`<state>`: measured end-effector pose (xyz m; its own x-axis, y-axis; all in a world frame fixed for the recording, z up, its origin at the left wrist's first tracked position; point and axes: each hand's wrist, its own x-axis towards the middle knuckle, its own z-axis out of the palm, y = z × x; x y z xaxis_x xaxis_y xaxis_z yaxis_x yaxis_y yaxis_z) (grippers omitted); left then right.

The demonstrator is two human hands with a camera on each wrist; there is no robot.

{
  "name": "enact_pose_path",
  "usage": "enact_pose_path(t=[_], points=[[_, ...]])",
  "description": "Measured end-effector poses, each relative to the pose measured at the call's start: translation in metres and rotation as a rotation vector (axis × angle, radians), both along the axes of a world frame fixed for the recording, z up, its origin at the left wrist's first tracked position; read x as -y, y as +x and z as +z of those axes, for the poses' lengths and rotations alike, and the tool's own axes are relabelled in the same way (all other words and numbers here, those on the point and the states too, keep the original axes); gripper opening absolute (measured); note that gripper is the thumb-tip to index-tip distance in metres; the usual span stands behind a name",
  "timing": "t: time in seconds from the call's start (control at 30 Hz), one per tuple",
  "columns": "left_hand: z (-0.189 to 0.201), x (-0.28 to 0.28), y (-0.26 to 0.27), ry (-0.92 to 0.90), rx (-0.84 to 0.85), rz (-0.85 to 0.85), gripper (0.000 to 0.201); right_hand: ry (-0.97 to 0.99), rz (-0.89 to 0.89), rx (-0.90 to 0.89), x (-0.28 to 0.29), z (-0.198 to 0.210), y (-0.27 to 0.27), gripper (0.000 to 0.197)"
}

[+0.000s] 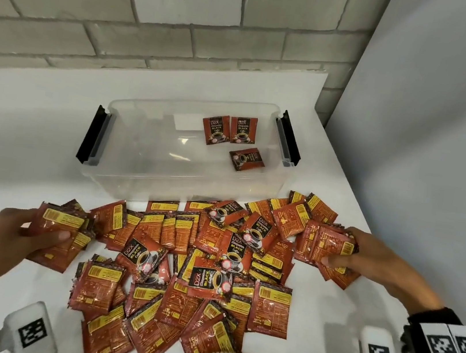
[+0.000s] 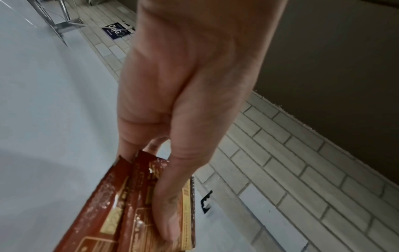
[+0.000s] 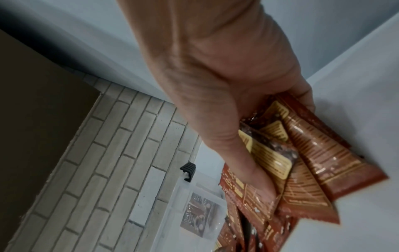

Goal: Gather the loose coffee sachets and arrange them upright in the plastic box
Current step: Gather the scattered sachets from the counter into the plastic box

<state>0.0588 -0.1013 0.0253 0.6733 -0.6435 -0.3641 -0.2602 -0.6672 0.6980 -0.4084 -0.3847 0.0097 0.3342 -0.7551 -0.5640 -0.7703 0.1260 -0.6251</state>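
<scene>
Your left hand [image 1: 25, 228] and right hand [image 1: 365, 256] each grip a few sachets; most of the pile [image 1: 182, 265] remains loose on the table [image 1: 19, 144], three sachets [image 1: 233, 137] lie in the plastic box [image 1: 121, 184], upper centre.

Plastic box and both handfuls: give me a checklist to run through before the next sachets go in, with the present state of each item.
1. Left hand holds a bundle of sachets: ok, thumb pressed on top.
2. Right hand holds its bundle: ok, but the right wrist view shows it fanned out, not squared.
3. Plastic box open and free of a lid: ok.
4. Room in the box: ok, only three sachets inside.
5. Sachets in the box upright: not ok, one lies flat; the other two, cannot tell.
6. Loose pile gathered: not ok, many remain on the table.
</scene>
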Motion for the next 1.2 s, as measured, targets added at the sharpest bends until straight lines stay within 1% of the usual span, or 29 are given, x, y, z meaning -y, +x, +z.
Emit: enact_pose_path(t=[0.07,0.1,0.17,0.2,0.23,0.27,0.3,0.33,0.4,0.43,0.5,0.53,0.57,0.63,0.73,0.87,0.93,1.03,1.13,1.2], points=[[0.000,-0.008,0.011,-0.006,-0.017,-0.009,0.062,0.018,0.012,0.026,-0.001,0.004,-0.002,0.052],[0.005,-0.010,0.011,-0.018,-0.025,-0.010,0.074,0.025,0.016,0.050,-0.002,0.008,-0.003,0.053],[0.029,-0.008,-0.005,-0.067,-0.060,-0.004,0.089,0.033,0.021,0.128,-0.003,0.022,-0.005,0.057],[0.042,-0.003,-0.015,-0.092,-0.084,-0.012,0.091,0.039,0.029,0.174,-0.003,0.032,-0.005,0.062],[0.056,0.002,-0.026,-0.120,-0.095,-0.031,0.090,0.042,0.047,0.219,-0.004,0.043,-0.004,0.071],[0.068,0.009,-0.036,-0.148,-0.094,-0.066,0.084,0.044,0.065,0.259,-0.004,0.054,-0.003,0.079],[0.079,0.014,-0.043,-0.177,-0.090,-0.097,0.076,0.040,0.079,0.288,-0.003,0.064,0.001,0.083],[0.089,0.021,-0.049,-0.205,-0.095,-0.127,0.071,0.031,0.086,0.311,-0.002,0.074,0.006,0.080],[0.102,0.038,-0.056,-0.284,-0.095,-0.165,0.074,0.012,0.087,0.364,0.003,0.090,0.021,0.068],[0.106,0.050,-0.060,-0.322,-0.091,-0.172,0.070,0.000,0.085,0.392,0.006,0.097,0.032,0.063],[0.111,0.078,-0.070,-0.398,-0.113,-0.202,0.045,-0.027,0.087,0.438,0.012,0.109,0.058,0.064],[0.110,0.094,-0.074,-0.424,-0.127,-0.209,0.037,-0.039,0.088,0.454,0.016,0.113,0.072,0.066],[0.108,0.111,-0.077,-0.446,-0.154,-0.205,0.035,-0.050,0.088,0.470,0.020,0.117,0.088,0.068],[0.106,0.144,-0.088,-0.468,-0.228,-0.200,0.037,-0.070,0.079,0.503,0.028,0.120,0.117,0.069],[0.096,0.189,-0.093,-0.438,-0.301,-0.200,0.036,-0.093,0.127,0.471,0.040,0.119,0.158,0.067],[0.074,0.233,-0.085,-0.298,-0.351,-0.218,0.040,-0.066,0.225,0.289,0.051,0.103,0.198,0.074],[0.062,0.244,-0.079,-0.218,-0.380,-0.214,0.047,-0.006,0.237,0.250,0.055,0.089,0.211,0.078],[0.049,0.251,-0.074,-0.119,-0.426,-0.233,0.061,0.025,0.274,0.191,0.058,0.071,0.222,0.078],[0.044,0.252,-0.074,-0.038,-0.383,-0.244,0.075,-0.006,0.317,0.126,0.059,0.059,0.225,0.095],[0.044,0.252,-0.073,0.014,-0.341,-0.274,0.084,-0.032,0.355,0.080,0.059,0.054,0.225,0.100]])
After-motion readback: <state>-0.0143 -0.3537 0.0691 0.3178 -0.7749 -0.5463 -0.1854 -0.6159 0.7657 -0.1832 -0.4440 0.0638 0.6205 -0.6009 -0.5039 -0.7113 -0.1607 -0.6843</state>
